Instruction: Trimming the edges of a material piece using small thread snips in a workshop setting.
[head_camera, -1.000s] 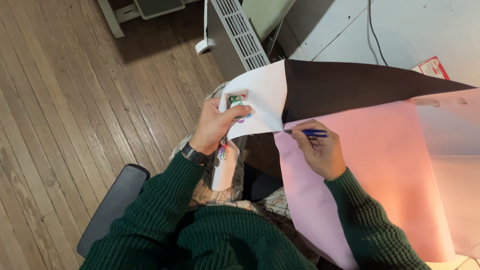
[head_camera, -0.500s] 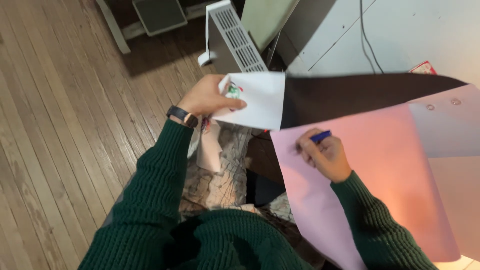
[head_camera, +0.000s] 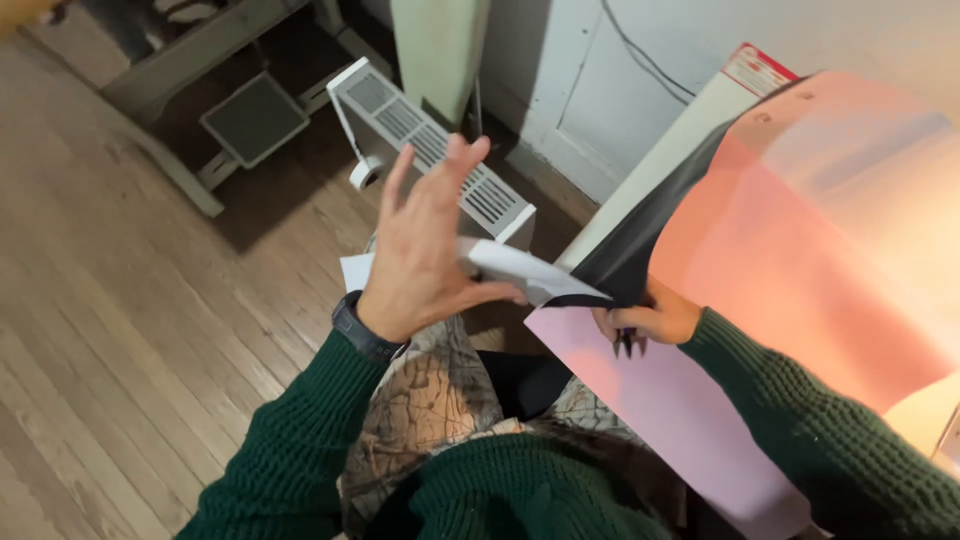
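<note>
Left hand (head_camera: 425, 245) raised, fingers spread wide and blurred by motion, thumb pressed along the near edge of a white sheet (head_camera: 510, 268); only thumb contact visible, no closed grasp, palm side hidden. Dark watch (head_camera: 362, 328) at the wrist, dark green knitted sleeve (head_camera: 290, 450) below it. White sheet mostly covered by the hand: one corner showing to the left of the wrist, a pointed flap jutting right toward the black sheet. Impossible to tell whether one folded sheet or two.

Right hand (head_camera: 645, 320) curled at the near edge of a large pink sheet (head_camera: 820, 260), tucked partly beneath it, knuckles and back of hand the only parts showing. A dark pen-like tip (head_camera: 625, 343) poking down from the fingers, too blurred to name for sure; fingers closed around it and touching the pink sheet's edge. Pink sheet bowed upward, glare washing out its upper right part, right edge cut off by the frame. Black sheet (head_camera: 640, 245) wedged behind the pink one, only a narrow band visible. Counter underneath almost wholly hidden.

White radiator heater (head_camera: 430, 150) on the wooden floor (head_camera: 130, 330) beyond the left hand. Patterned trousers (head_camera: 430, 400) on the lap, between the sleeves.
</note>
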